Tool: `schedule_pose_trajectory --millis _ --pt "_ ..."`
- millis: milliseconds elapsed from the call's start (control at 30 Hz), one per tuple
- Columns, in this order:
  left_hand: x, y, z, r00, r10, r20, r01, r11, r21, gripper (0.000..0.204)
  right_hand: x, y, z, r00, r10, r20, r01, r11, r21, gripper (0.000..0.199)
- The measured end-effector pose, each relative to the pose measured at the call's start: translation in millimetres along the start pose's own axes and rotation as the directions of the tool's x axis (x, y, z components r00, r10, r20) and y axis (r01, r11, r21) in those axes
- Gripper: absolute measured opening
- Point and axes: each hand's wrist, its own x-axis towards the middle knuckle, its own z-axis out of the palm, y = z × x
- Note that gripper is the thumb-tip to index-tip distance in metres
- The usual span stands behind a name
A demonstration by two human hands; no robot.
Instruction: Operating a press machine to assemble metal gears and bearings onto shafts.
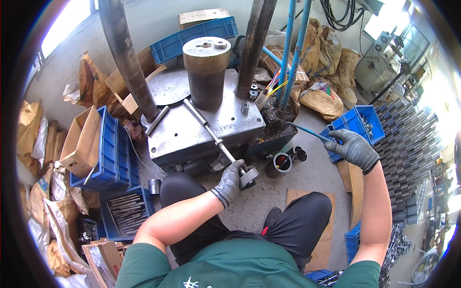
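My left hand [230, 182], in a grey glove, is closed around the near end of a stepped metal rod [216, 139]. A round grey end piece [249, 178] sits just beside its fingers. The rod slants up and away, its thicker far end over the steel base plate [192, 129]. Out to the right, my gloved right hand [354, 148] pinches the near end of a thin blue stick [307, 130]. That stick's far end reaches over the dark, greasy tray [274, 142] beside the machine.
A thick steel cylinder [206, 77] stands on the plate between two pillars [126, 57]. Another short metal bar [157, 120] lies there. Black cups [279, 165] stand on the floor. Left, a blue crate [126, 211] holds several rods; right, metal tubes [406, 149] are stacked near blue bins [367, 124].
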Motion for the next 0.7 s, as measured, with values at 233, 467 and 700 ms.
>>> schedule_pose_trajectory --millis 233,467,700 --pt "19.1 18.4 -4.7 1.000 -0.013 -0.018 0.011 0.997 -0.076 0.028 -1.2 8.7 2.2 1.000 -0.008 0.001 0.007 0.997 0.081 0.052" --pt "36.4 48.0 -14.7 0.988 0.139 -0.061 -0.137 0.990 0.042 0.036 -0.9 13.4 6.3 1.000 0.030 -0.008 -0.028 0.988 0.153 0.042" --pt "45.4 37.6 -23.0 0.919 0.388 -0.070 -0.341 0.871 0.353 0.026 -4.4 6.6 4.3 0.997 -0.025 -0.078 0.034 0.992 0.120 0.034"
